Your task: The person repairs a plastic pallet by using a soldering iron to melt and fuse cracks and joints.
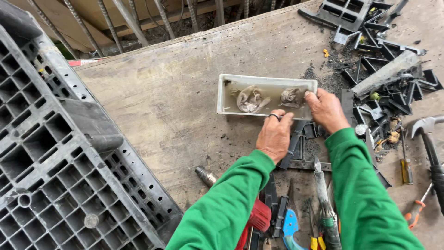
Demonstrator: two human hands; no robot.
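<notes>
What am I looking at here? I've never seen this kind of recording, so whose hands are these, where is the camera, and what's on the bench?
One camera, worn on a person's head, looks down at their own two bare hands in green sleeves. The left hand and right hand both grip the near edge of a shallow grey rectangular tray containing crumpled, dirty scraps. It rests on a worn wooden bench. A grey plastic pallet lies at left, broken black plastic pieces at right, a hammer and hand tools nearby.

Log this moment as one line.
left hand: on tray near edge | right hand: grips grey tray corner | tray: on wooden board
</notes>
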